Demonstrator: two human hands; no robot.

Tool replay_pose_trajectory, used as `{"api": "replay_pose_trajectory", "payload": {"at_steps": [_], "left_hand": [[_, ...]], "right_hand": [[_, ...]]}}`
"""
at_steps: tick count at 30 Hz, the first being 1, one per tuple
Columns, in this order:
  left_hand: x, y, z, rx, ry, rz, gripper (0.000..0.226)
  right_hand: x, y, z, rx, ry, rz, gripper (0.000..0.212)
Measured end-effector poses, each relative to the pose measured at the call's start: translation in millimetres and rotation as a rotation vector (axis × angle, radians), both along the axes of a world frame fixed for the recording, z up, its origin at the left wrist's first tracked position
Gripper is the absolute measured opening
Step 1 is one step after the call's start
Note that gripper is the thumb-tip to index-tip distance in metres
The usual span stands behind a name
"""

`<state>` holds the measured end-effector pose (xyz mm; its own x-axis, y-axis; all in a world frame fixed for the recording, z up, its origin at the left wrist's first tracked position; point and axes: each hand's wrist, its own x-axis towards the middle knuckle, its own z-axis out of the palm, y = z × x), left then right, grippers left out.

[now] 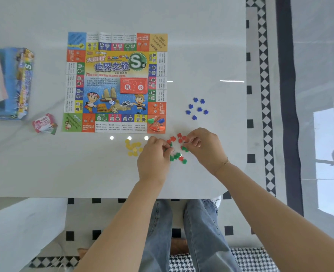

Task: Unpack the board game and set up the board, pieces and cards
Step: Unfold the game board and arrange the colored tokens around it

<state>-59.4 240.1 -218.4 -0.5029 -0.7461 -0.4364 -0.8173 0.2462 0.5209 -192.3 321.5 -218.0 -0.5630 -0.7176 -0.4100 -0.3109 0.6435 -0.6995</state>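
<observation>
now both hands are working over a mixed scatter of red and green pieces [177, 149] lying on the white table [201, 55], just past the near right corner of the board [116, 82]. the left hand [154, 156] is lying knuckles up with its fingers curled in, pinching at green pieces at the left of the scatter. the right hand [203, 143] is reaching in from the right, its fingertips drawn narrow and pinching at a piece by the red ones; which piece exactly is too small to tell.

the board is lying flat and unfolded in the middle of the table, with a red card deck [134, 86] sitting on its centre panel and a few coloured pawns [156, 123] resting on its near right corner square. a small heap of yellow pieces [133, 148] is sitting just left of the left hand. a loose group of blue pieces [197, 108] is lying well apart, further right. at the far left the game box [15, 83] is lying open, and a stack of play money [44, 124] is sitting just near it.
</observation>
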Motion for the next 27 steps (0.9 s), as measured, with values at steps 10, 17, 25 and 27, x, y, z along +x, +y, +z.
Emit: {"api": "replay_pose_trajectory", "payload": {"at_steps": [10,17,25,27], "left_hand": [[-2,-10,12,0.059,0.141,-0.068,0.009],[-67,-34,21,0.085,0.217,-0.073,0.006],[-79,-46,14,0.029,0.162,-0.142,0.016],[-61,-40,23,-0.006,0.184,-0.150,0.016]], "right_hand": [[-46,-16,12,-0.073,-0.155,-0.449,0.004],[-56,-20,13,-0.112,-0.142,-0.532,0.007],[-28,12,7,-0.061,-0.153,-0.387,0.009],[-16,18,4,-0.030,-0.132,-0.262,0.007]]}}
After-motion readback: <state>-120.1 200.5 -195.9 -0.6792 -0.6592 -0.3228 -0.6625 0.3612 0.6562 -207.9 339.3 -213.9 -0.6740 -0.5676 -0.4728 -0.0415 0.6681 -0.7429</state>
